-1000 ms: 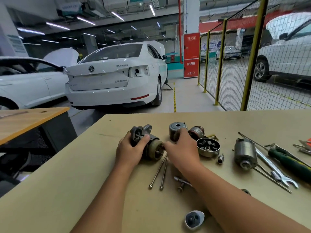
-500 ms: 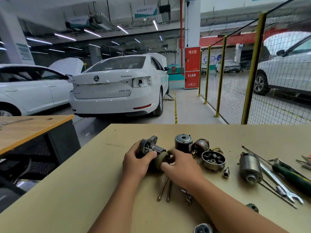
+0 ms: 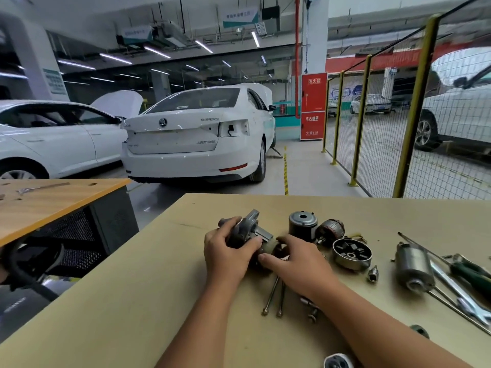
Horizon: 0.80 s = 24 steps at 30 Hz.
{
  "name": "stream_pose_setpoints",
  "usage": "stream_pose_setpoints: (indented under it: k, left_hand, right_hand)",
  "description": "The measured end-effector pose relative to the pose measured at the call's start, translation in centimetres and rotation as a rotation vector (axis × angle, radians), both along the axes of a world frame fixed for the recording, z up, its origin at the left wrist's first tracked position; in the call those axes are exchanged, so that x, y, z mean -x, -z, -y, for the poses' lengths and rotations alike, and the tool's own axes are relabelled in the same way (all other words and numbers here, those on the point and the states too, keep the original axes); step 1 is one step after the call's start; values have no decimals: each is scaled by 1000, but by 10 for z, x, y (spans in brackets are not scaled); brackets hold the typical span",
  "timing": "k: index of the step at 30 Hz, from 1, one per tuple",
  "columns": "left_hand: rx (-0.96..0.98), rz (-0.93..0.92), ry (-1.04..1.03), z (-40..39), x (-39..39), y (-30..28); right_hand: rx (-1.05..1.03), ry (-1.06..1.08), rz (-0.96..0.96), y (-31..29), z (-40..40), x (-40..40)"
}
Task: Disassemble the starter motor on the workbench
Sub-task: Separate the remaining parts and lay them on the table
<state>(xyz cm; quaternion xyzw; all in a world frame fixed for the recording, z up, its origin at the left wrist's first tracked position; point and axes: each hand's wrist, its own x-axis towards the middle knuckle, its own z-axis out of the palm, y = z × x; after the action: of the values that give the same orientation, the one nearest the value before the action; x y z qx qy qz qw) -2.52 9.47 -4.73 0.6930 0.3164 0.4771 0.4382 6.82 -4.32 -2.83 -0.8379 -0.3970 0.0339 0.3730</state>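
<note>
The grey starter drive housing (image 3: pixel 245 229) lies on the beige workbench (image 3: pixel 132 301) in the middle of the view. My left hand (image 3: pixel 225 257) grips its left side, thumb over the top. My right hand (image 3: pixel 297 261) curls its fingers round the round geared end (image 3: pixel 276 249) sticking out of the housing on the right. Loose starter parts lie to the right: a dark cylinder casing (image 3: pixel 303 224), the armature (image 3: pixel 329 229), a round brush plate (image 3: pixel 352 253) and a silver solenoid (image 3: pixel 414 266).
Two long bolts (image 3: pixel 275 294) and small screws (image 3: pixel 309 306) lie just below my right hand. A wrench (image 3: pixel 462 296), a green-handled tool (image 3: pixel 473 272) and thin rods sit at the right edge. A white cap (image 3: pixel 338 361) lies near the front edge. A second bench (image 3: pixel 53 197) stands left.
The view has tilted upward, so the bench sits lower in frame. My right hand moved left from the dark casing onto the housing's geared end. My left hand kept its grip on the housing.
</note>
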Motion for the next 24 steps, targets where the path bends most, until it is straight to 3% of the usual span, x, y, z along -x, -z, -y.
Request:
stream_pose_setpoints:
  k: [9, 24]
  left_hand:
    - [-59, 24, -50, -3, 2, 0]
    - [86, 125, -93, -5, 14, -4]
  right_hand:
    - [8, -42, 22, 3, -1, -2]
    - [24, -127, 39, 2, -4, -1]
